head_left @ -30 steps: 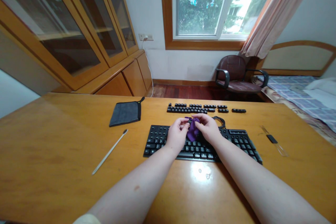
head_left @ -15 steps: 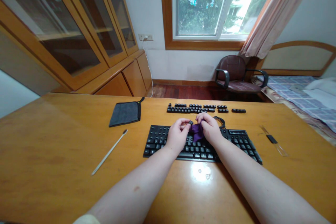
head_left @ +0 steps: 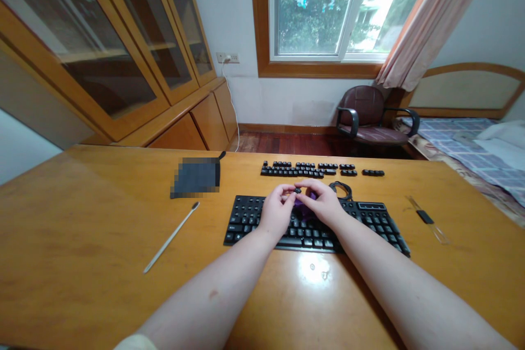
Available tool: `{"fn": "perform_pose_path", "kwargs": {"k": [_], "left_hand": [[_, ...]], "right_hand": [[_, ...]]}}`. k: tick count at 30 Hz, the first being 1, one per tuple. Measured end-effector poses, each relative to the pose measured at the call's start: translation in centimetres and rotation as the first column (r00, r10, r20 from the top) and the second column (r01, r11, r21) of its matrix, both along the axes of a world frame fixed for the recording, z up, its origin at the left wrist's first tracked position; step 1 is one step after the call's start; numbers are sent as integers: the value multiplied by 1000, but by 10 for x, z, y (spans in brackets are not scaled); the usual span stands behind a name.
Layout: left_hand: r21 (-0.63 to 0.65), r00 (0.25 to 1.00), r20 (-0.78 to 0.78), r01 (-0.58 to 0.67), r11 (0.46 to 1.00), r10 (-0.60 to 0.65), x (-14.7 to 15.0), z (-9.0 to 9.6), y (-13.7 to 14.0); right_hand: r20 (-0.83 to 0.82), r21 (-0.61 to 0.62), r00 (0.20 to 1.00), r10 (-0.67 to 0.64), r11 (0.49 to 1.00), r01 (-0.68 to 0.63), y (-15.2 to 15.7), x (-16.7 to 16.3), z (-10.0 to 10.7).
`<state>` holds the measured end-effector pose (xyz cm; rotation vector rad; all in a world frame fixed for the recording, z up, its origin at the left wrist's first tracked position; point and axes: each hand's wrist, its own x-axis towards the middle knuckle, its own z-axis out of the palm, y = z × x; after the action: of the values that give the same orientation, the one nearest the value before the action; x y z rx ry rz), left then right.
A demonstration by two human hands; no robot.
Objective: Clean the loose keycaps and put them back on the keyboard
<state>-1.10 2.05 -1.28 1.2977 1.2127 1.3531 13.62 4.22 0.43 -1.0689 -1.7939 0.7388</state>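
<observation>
Between the fingertips of both hands is a small black keycap (head_left: 297, 191), held just above the keyboard. My left hand (head_left: 278, 209) pinches it from the left. From the other side my right hand (head_left: 324, 202) touches the keycap with its fingertips, its fingers closed around a purple cloth (head_left: 305, 209) that is largely hidden beneath the hand. The black keyboard (head_left: 311, 243) lies under both hands; its upper left part shows bare key stems, while lower rows still carry keycaps. Behind it, several removed black keycaps (head_left: 295, 169) stand in rows.
A coiled cable (head_left: 343, 190) lies behind the keyboard. Left on the wooden desk (head_left: 94, 240) are a dark pouch (head_left: 197, 176) and a long pale brush (head_left: 172, 237). A wire keycap puller (head_left: 426, 219) lies at the right. Beyond the desk stands a chair (head_left: 365, 115).
My right hand has moved left, bringing its fingertips and the purple cloth against the keycap. My left hand stays nearly where it was, still pinching the keycap.
</observation>
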Motion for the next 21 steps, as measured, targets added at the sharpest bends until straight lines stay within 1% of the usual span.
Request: {"fn": "perform_pose_path", "kwargs": {"k": [6, 13, 21], "left_hand": [[-2, 1000, 13, 14, 1000, -14, 1, 1, 0], [-4, 996, 85, -19, 1000, 20, 4, 0, 1], [14, 1000, 10, -28, 1000, 28, 3, 0, 0]], "right_hand": [[-3, -7, 1000, 8, 1000, -8, 0, 1, 1], [-60, -6, 998, -2, 1000, 1, 0, 0, 0], [-68, -66, 996, -53, 997, 49, -2, -1, 2]]}}
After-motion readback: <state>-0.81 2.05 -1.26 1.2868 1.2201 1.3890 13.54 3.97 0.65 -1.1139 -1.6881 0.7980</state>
